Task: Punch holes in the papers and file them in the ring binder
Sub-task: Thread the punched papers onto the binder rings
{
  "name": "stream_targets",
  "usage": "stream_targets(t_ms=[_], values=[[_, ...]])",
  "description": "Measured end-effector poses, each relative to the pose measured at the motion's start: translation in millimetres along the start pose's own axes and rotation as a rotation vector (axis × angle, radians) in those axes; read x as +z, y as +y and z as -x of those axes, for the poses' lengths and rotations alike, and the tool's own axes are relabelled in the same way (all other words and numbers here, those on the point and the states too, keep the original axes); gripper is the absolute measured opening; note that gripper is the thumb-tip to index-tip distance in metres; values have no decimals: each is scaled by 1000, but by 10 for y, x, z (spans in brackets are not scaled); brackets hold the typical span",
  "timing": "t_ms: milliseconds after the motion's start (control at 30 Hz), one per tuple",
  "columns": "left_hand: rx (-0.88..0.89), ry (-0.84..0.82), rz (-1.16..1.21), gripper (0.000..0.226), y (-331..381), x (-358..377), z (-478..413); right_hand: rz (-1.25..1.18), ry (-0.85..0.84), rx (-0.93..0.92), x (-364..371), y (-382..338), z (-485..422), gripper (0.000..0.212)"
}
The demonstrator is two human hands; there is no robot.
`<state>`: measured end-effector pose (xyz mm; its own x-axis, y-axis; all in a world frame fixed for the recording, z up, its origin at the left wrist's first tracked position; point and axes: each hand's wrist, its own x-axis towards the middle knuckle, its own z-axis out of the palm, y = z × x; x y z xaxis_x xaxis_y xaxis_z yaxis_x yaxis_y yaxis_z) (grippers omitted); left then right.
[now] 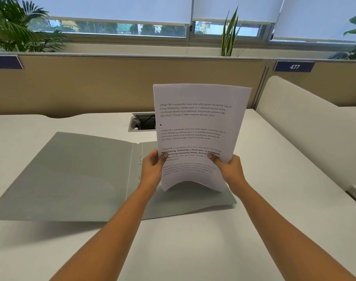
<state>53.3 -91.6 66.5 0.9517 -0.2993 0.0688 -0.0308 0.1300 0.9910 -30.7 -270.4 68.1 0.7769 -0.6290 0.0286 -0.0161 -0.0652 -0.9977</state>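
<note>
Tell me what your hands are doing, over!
Left hand and right hand pinch papers upright. One hole shows near left edge. Ring binder lies open beneath; nothing in the way.

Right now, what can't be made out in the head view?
Head view:
Second hole in the papers: one shows; any other lies under the left hand's grip.
Rings of the ring binder: mostly behind that hand; state unclear.
Binder's right half: covered by the papers.
Sheet count: edges too thin.
Sign at left: cut by frame edge.
</note>
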Motion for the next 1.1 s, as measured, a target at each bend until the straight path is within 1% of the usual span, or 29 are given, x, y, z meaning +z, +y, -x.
stream_targets(t_ms=[167,267,367,533,700,800,933,1000,1100], values=[[-70,-7,4,18,-14,-82,-63,-11,-25,-12,28,-104,-54,22],[-142,11,-19,17,-41,-153,-90,20,-38,-5,51,-101,-85,26],[-186,25,-59,7,-122,-275,-119,57,-69,23,85,-63,-110,32],[-263,117,-149,11,-275,-502,-188,96,-115,56,165,-17,-160,30],[-283,131,-165,15,-333,-695,-276,197,-150,92,244,14,-199,39],[-270,168,-228,11,-340,-779,-365,265,-147,126,269,46,-215,42],[-242,197,-299,11,-309,-824,-546,293,-123,137,275,62,-216,41],[-233,202,-302,6,-284,-820,-652,276,-98,124,286,38,-217,39],[-228,195,-328,10,-276,-807,-823,238,-70,106,312,-55,-225,34]])
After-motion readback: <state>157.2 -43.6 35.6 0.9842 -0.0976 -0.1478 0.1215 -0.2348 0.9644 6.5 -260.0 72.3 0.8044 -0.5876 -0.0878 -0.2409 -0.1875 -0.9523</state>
